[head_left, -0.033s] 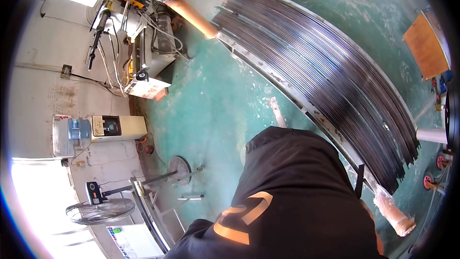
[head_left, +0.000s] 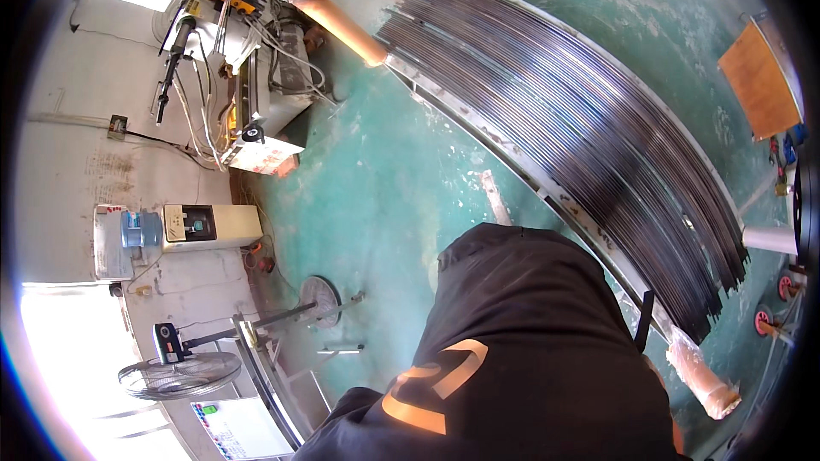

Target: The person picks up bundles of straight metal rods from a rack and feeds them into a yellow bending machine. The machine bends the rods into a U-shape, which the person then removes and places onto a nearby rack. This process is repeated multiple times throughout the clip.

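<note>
Neither of my hands shows. My dark clothing [head_left: 530, 316], with an orange mark on it, fills the lower middle. Only a thin strip of skin appears at its right edge, too little to tell which part of the arm it is. Nearest to me on the right is a wide row of long, thin dark rods [head_left: 564, 119], lying side by side across a pale metal rack [head_left: 504, 152]. A short black upright piece [head_left: 645, 320] stands by the rack's near end. Close to it, a brown tube wrapped in clear film [head_left: 705, 377] sticks out.
Left along the wall are a machine with cables [head_left: 286, 68], a water dispenser [head_left: 213, 228], a standing fan [head_left: 179, 374] and a whiteboard [head_left: 242, 428]. A brown tube [head_left: 337, 24] juts from the rack's far end. An orange-brown board [head_left: 758, 84] stands far right.
</note>
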A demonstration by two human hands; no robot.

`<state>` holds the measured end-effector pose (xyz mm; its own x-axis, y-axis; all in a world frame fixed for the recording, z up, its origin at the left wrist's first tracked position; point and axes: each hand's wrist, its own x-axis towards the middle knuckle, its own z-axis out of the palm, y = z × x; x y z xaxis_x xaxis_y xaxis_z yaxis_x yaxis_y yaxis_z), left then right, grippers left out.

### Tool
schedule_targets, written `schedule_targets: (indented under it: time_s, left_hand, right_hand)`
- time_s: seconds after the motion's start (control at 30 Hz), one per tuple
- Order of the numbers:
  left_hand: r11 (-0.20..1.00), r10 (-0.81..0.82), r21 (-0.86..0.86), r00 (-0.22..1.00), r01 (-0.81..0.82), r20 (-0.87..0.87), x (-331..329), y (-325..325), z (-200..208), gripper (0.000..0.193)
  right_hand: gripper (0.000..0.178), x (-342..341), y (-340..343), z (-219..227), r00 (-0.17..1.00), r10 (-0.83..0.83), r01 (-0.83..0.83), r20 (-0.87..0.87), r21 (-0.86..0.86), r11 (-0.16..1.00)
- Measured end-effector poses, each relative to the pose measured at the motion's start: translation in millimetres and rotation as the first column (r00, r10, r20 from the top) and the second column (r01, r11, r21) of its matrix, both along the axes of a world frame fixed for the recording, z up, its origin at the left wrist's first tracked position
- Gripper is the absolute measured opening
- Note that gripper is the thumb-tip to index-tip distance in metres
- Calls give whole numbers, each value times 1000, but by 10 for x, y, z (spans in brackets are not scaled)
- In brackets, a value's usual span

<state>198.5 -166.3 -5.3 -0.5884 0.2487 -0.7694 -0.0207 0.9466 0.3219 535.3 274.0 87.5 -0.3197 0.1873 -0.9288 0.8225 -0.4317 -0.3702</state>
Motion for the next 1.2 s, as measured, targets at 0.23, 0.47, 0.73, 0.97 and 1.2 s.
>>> schedule_targets:
  time_s: [0.23,0.47,0.73,0.97,1.2]
  left_hand:
    - [997,78,23,996,-79,34,146,25,-39,26]
    - [987,152,45,987,-155,53,262,8,-73,26]
    - [974,218,51,973,-222,79,439,-19,-59,27]
    - [958,271,68,959,-277,87,588,-37,-111,27]
    - [944,316,68,943,-324,101,740,-72,-110,27]
  right_hand:
    - [36,50,-1,15,998,-11,9,58,33,999]
    - [37,113,-9,44,994,-12,6,104,54,999]
    - [37,193,10,72,991,-5,-5,130,76,997]
    - [37,246,54,63,990,15,-29,139,96,995]
    - [38,373,84,90,988,14,-31,152,109,994]
